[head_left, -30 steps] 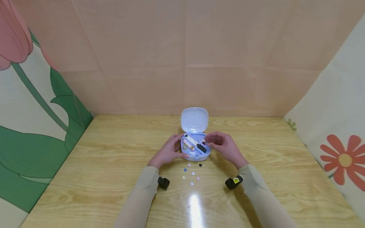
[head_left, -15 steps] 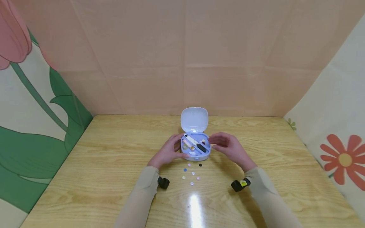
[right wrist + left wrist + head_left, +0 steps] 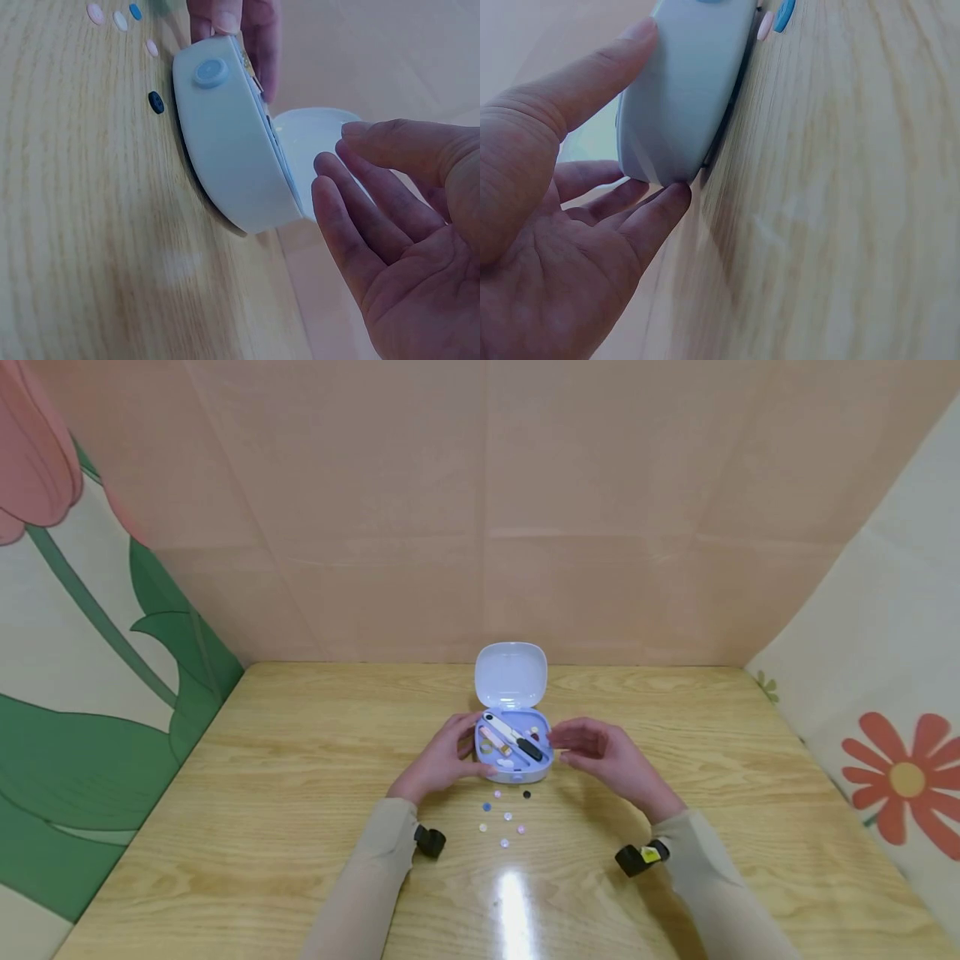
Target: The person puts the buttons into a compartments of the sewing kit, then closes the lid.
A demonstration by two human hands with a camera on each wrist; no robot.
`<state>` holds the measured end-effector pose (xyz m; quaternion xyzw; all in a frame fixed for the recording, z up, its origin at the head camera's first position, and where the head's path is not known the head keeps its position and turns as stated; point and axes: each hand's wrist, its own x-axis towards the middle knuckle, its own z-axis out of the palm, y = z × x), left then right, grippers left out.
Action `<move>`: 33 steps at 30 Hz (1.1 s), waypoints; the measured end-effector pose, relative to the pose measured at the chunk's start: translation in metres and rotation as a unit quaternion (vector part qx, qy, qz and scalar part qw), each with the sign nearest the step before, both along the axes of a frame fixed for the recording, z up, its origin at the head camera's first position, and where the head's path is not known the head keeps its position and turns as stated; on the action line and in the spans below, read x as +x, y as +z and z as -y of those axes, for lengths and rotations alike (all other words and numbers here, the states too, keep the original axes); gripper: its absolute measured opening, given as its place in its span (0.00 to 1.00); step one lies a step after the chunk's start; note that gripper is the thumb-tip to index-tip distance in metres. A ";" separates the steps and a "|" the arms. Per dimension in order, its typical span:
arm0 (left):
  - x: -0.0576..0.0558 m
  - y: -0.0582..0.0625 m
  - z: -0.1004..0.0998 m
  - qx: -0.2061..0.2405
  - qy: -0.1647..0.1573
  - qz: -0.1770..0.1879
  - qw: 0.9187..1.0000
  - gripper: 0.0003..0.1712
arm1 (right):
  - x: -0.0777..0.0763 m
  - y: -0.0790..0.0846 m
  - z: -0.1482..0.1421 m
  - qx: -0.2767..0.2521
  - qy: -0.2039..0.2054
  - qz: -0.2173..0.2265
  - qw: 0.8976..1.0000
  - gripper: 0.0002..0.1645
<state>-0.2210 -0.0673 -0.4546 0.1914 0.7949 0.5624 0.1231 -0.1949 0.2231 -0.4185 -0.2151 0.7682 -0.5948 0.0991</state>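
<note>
A small pale blue sewing box point(image 3: 531, 777) stands with its lid point(image 3: 512, 672) raised. Inside, a white tool with a black handle point(image 3: 530, 749) lies slantwise. To its left are a pink piece point(image 3: 493, 739) and a yellowish ring point(image 3: 486, 747); small buttons point(image 3: 535, 730) lie to its right. My left hand point(image 3: 442, 758) holds the box at its left corner, thumb on the front wall and fingers round the side, as the left wrist view shows. Beside the right wall hovers my right hand point(image 3: 611, 764), fingers loosely bent and holding nothing; the right wrist view shows a bare palm point(image 3: 427, 285).
Several loose buttons lie on the wooden table point(image 3: 300, 793) in front of the box, among them a black button point(image 3: 527, 794) and a blue button point(image 3: 487, 807). A peach backdrop point(image 3: 375, 527) rises behind the table, with flower-printed sheets at both sides.
My right hand has drawn back from over the box's right compartment, moving right and slightly nearer to me. The left hand and the box have stayed in place.
</note>
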 end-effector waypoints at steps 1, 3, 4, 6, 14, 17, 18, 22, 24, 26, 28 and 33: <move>0.000 0.000 0.000 -0.001 0.000 0.000 1.000 0.52 | 0.001 0.000 0.000 -0.002 0.003 0.003 1.000 0.22; 0.000 0.001 0.000 -0.004 0.000 0.000 1.000 0.52 | 0.003 -0.001 -0.001 -0.005 0.009 0.005 1.000 0.22; 0.000 0.001 0.000 -0.005 0.000 0.001 1.000 0.53 | 0.004 -0.001 -0.002 -0.007 0.013 0.007 1.000 0.22; 0.000 0.001 0.000 -0.006 0.000 0.001 1.000 0.53 | 0.007 -0.002 -0.002 -0.009 0.020 0.006 1.000 0.23; 0.000 0.001 0.001 -0.003 -0.003 -0.002 1.000 0.52 | 0.017 -0.002 -0.001 -0.025 0.035 0.008 0.999 0.22; 0.000 0.001 0.001 0.002 -0.005 -0.004 1.000 0.52 | 0.021 -0.001 0.001 -0.035 0.041 0.003 0.999 0.22; 0.000 0.001 0.001 0.003 -0.006 -0.004 1.000 0.52 | 0.022 -0.001 0.002 -0.036 0.041 0.002 0.998 0.22; 0.000 0.001 0.000 0.002 -0.004 -0.003 1.000 0.52 | 0.025 -0.002 0.004 -0.040 0.041 0.011 0.998 0.21; -0.001 0.001 0.000 0.002 -0.003 -0.002 1.000 0.52 | 0.026 -0.003 0.004 -0.042 0.043 0.017 0.998 0.21; -0.001 0.000 -0.001 0.000 -0.002 -0.002 1.000 0.52 | 0.027 -0.005 0.004 -0.043 0.045 0.024 0.998 0.21; -0.001 0.000 -0.001 -0.001 -0.002 -0.003 1.000 0.52 | 0.028 -0.007 0.004 -0.041 0.049 0.030 0.998 0.21; -0.001 -0.001 -0.001 0.000 -0.004 -0.005 1.000 0.52 | 0.031 -0.010 0.006 -0.039 0.066 0.042 0.996 0.22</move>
